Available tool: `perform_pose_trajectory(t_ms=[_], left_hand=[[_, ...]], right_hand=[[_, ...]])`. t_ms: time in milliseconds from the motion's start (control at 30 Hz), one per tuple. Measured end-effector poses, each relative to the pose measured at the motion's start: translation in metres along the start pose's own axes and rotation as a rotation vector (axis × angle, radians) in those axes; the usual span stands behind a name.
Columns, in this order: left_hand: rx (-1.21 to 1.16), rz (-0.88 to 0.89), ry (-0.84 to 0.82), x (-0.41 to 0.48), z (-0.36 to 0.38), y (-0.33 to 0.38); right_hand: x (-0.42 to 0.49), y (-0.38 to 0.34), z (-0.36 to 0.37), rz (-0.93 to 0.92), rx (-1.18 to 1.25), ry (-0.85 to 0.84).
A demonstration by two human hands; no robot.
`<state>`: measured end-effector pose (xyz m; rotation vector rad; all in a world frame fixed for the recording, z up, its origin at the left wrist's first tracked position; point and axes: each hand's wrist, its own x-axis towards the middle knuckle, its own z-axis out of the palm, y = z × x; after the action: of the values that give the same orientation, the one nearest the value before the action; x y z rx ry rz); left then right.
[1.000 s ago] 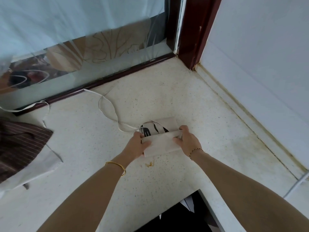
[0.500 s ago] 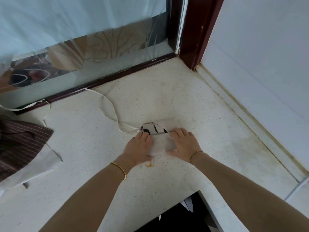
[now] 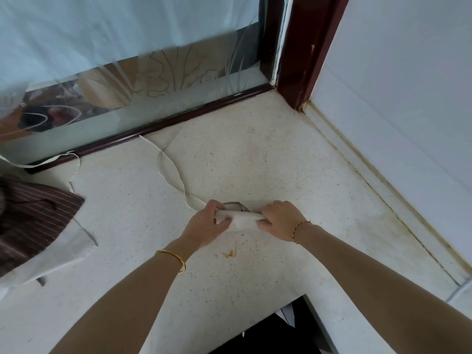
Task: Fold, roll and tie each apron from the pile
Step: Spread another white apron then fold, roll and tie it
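A white apron (image 3: 241, 218) lies rolled into a tight bundle on the speckled counter (image 3: 255, 162), a bit of black-and-white print showing at its far side. My left hand (image 3: 204, 226) grips its left end, fingers curled over the roll. The right end is gripped by my right hand (image 3: 281, 219). A long white tie strap (image 3: 171, 172) trails from the roll's left end in a loop toward the window frame.
A pile with a brown striped apron (image 3: 33, 215) over a white one (image 3: 63, 254) lies at the left edge. A glass window with a dark wooden frame (image 3: 163, 126) bounds the far side, a white wall (image 3: 396, 111) the right. A small orange stain (image 3: 229, 254) marks the counter.
The apron went from a flat folded packet to a tight roll. Both hands shifted from pressing flat on it to curling round its ends.
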<state>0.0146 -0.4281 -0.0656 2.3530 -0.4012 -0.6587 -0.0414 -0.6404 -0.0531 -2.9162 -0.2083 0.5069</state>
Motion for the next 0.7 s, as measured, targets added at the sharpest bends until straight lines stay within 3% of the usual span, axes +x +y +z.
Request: perform_pose_trajectory(t_ms=[100, 267, 567, 700], left_hand=[[-0.133, -0.165, 0.036, 0.008, 0.004, -0.002], [-0.046, -0.186, 0.078, 0.019, 0.014, 0.0], [0.011, -0.119, 0.181, 0.019, 0.014, -0.012], [0.209, -0.106, 0.122, 0.023, 0.011, -0.017]], right_hand=[[0.006, 0.001, -0.004, 0.126, 0.278, -0.131], [0.025, -0.005, -0.001, 0.08, -0.013, -0.099], [0.059, -0.03, -0.009, 0.225, 0.112, -0.376], [0.057, -0.027, -0.002, 0.247, 0.226, -0.319]])
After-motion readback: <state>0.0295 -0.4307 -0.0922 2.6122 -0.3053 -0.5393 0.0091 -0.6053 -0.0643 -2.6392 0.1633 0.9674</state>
